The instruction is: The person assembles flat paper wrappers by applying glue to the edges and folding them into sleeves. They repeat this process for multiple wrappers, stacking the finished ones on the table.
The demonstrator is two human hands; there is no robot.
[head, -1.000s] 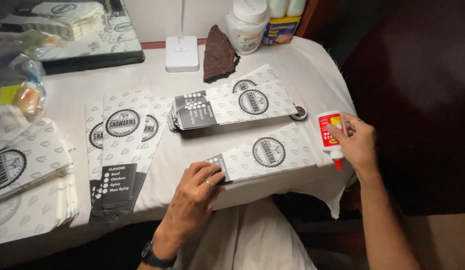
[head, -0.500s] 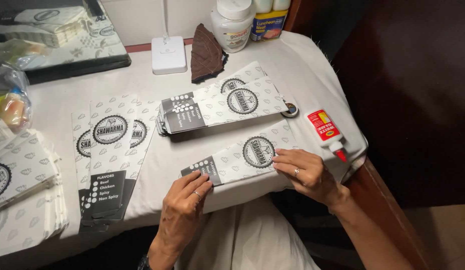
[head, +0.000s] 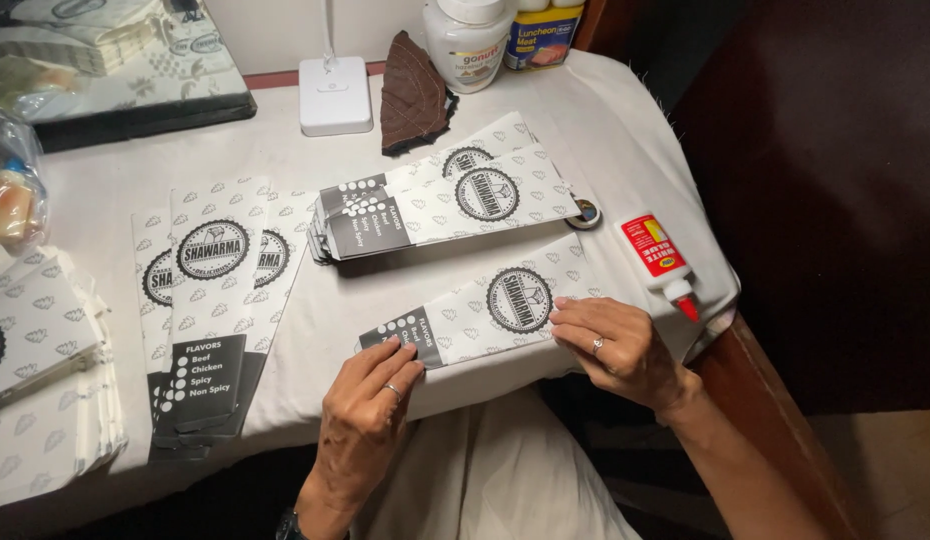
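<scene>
A flat printed paper bag [head: 485, 310] with a round black emblem lies crosswise at the table's near edge. My left hand [head: 370, 405] presses its fingertips on the bag's dark left end. My right hand [head: 615, 345] rests with fingers flat on the bag's right end, a ring on one finger. A small white glue bottle [head: 657, 252] with a red label and red tip lies on the cloth just right of the bag, apart from my right hand.
A stack of the same bags [head: 445, 200] lies behind, another pile [head: 210, 300] to the left, more at the far left [head: 35, 340]. A white lamp base [head: 335, 95], brown cloth [head: 410, 90], white jar [head: 470, 40] and a tin [head: 543, 35] stand at the back. The table edge drops off on the right.
My right hand set the glue bottle down on the cloth and came left onto the bag's right end. My left hand stayed on the bag's left end.
</scene>
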